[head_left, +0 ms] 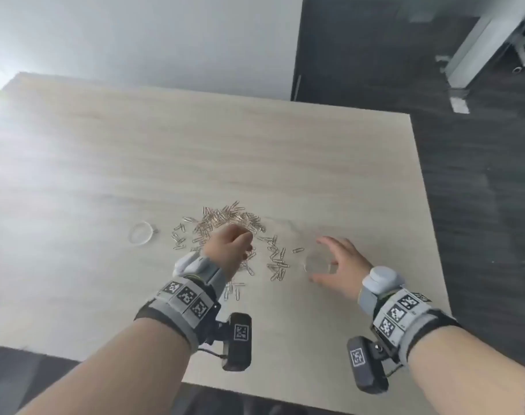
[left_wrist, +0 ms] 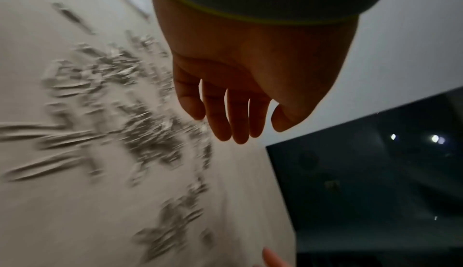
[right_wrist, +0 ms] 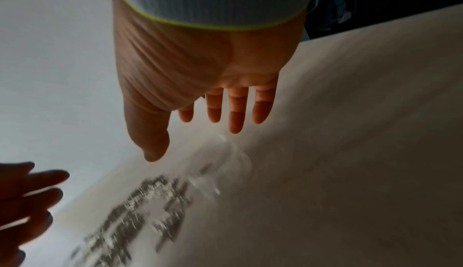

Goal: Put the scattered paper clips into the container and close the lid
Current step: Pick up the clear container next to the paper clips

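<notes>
Several silver paper clips lie in a loose pile on the light wooden table. They show as blurred streaks in the left wrist view and the right wrist view. A small clear round container stands to the right of the pile. Its clear lid lies flat to the left of the pile. My left hand hovers over the pile's near side, its fingers relaxed and empty. My right hand is spread open just over the container; contact is unclear.
The table's right edge runs close beside the container, with dark floor beyond. The near edge lies under my forearms. A pale wall stands behind the table. Bare tabletop stretches to the left and far side.
</notes>
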Demonstrator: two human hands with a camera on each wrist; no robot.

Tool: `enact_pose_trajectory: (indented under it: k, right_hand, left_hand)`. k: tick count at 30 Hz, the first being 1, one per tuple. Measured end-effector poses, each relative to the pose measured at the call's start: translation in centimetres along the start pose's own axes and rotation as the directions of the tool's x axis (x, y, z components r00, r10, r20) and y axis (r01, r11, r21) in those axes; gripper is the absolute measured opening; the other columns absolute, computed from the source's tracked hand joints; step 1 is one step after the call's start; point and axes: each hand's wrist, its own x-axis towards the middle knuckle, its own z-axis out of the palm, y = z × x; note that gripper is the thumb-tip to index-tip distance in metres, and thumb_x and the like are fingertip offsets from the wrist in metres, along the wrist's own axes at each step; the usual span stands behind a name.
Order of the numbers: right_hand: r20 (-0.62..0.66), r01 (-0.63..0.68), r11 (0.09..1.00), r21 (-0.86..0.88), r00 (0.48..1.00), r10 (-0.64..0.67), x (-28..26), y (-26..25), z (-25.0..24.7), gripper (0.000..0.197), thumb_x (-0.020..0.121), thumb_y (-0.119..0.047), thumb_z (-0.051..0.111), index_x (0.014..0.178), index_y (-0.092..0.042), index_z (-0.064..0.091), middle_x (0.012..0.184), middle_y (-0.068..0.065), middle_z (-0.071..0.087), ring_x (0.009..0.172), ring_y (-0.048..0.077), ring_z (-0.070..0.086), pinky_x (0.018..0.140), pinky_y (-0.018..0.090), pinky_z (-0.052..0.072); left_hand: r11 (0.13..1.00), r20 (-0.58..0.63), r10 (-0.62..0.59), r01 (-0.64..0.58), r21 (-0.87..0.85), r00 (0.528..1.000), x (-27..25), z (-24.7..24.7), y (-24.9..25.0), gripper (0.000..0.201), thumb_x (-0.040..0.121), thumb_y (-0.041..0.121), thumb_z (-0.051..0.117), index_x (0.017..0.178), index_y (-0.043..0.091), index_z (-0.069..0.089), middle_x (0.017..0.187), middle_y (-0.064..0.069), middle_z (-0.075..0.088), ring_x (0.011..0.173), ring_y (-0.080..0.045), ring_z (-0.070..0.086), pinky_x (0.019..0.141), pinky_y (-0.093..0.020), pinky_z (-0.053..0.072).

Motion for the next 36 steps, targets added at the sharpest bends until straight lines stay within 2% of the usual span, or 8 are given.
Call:
enact_pose_trajectory:
  k: [6, 9, 13, 17, 23, 29, 33, 36]
  right_hand:
    - [-0.097, 0.039, 0.977, -0.210, 0.993, -0.061, -0.3, 0.9, 3.6, 0.076, 0.071, -0.038, 0.071, 0.138, -0.041, 0.034, 0.136, -0.008, 0.039, 0.114, 0.021, 0.049, 0.094, 0.030, 0.043]
    - [-0.136, 0.027, 0.986, -0.164, 0.989, -0.050, 0.2, -0.2, 4.7, 0.065, 0.074, -0.038, 0.071, 0.133, -0.040, 0.041, 0.129, -0.009, 0.044, 0.102, 0.018, 0.058, 0.088, 0.033, 0.049]
    - [-0.129, 0.066, 0.997, 0.035, 0.990, -0.061, 0.9, -4.2, 6.6, 0.064, 0.071, -0.040, 0.074, 0.126, -0.047, 0.044, 0.117, -0.018, 0.047, 0.071, 0.006, 0.057, 0.076, 0.026, 0.050]
    - [-0.012, 0.128, 0.969, 0.209, 0.992, -0.128, 1.8, -8.8, 9.3, 0.067, 0.066, -0.046, 0.078, 0.124, -0.051, 0.044, 0.110, -0.020, 0.052, 0.070, 0.004, 0.053, 0.075, 0.022, 0.050]
    - [0.004, 0.162, 0.972, 0.168, 0.986, -0.165, 4.0, -12.0, 10.9, 0.060, 0.070, -0.069, 0.063, 0.122, -0.043, 0.050, 0.107, -0.017, 0.059, 0.094, 0.008, 0.057, 0.088, 0.029, 0.047]
    - [-0.221, 0.037, 0.978, -0.206, 0.972, -0.084, 7.5, -11.0, 10.4, 0.051, 0.076, -0.048, 0.055, 0.123, -0.031, 0.054, 0.127, -0.005, 0.054, 0.119, 0.020, 0.047, 0.102, 0.037, 0.039]
    - [-0.187, -0.051, 0.949, -0.310, 0.982, -0.009, 8.5, -11.1, 11.1, 0.056, 0.076, -0.047, 0.053, 0.131, -0.036, 0.046, 0.137, -0.008, 0.047, 0.126, 0.021, 0.041, 0.103, 0.041, 0.039]
    - [-0.105, -0.013, 0.952, -0.305, 0.994, -0.020, 8.3, -12.1, 12.2, 0.051, 0.081, -0.039, 0.058, 0.130, -0.034, 0.048, 0.135, -0.009, 0.045, 0.124, 0.020, 0.039, 0.103, 0.040, 0.038]
  left_hand:
    - [0.989, 0.084, 0.012, -0.024, 0.143, 0.996, -0.3, 1.1, -6.4, 0.013, 0.079, 0.047, 0.051, 0.083, 0.042, 0.062, 0.079, 0.009, 0.070, 0.073, -0.015, 0.069, 0.071, -0.043, 0.059]
    - [0.979, 0.121, 0.085, -0.106, 0.176, 0.989, -0.5, 0.9, -7.7, 0.012, 0.079, 0.044, 0.056, 0.090, 0.042, 0.060, 0.087, 0.014, 0.066, 0.071, -0.009, 0.065, 0.071, -0.038, 0.057]
    - [0.933, 0.214, 0.234, -0.280, 0.224, 0.949, 0.0, -0.1, -8.4, 0.065, 0.075, 0.037, 0.071, 0.134, 0.041, 0.043, 0.121, 0.017, 0.056, 0.084, 0.002, 0.062, 0.075, -0.027, 0.055]
    - [0.919, 0.305, 0.301, -0.360, 0.162, 0.904, 1.3, -1.9, -9.1, 0.106, 0.060, 0.053, 0.082, 0.149, 0.034, 0.027, 0.137, 0.013, 0.045, 0.107, -0.005, 0.057, 0.091, -0.026, 0.050]
    - [0.924, 0.242, 0.313, -0.354, 0.148, 0.918, 3.4, -7.0, -10.5, 0.083, 0.060, 0.063, 0.072, 0.132, 0.030, 0.047, 0.115, 0.014, 0.061, 0.098, -0.009, 0.064, 0.087, -0.038, 0.052]
    - [0.926, 0.105, 0.308, -0.323, 0.194, 0.946, 5.2, -13.2, -13.4, 0.079, 0.063, 0.065, 0.071, 0.130, 0.030, 0.048, 0.108, 0.024, 0.059, 0.104, -0.004, 0.059, 0.092, -0.029, 0.046]
    - [0.925, 0.077, 0.311, -0.321, 0.203, 0.947, 5.9, -16.0, -14.8, 0.079, 0.063, 0.067, 0.069, 0.128, 0.027, 0.049, 0.110, 0.018, 0.061, 0.106, -0.002, 0.057, 0.091, -0.014, 0.038]
    - [0.919, 0.042, 0.323, -0.324, 0.226, 0.945, 6.3, -17.0, -15.7, 0.079, 0.063, 0.065, 0.069, 0.128, 0.024, 0.051, 0.115, 0.013, 0.062, 0.111, -0.007, 0.056, 0.095, -0.023, 0.039]
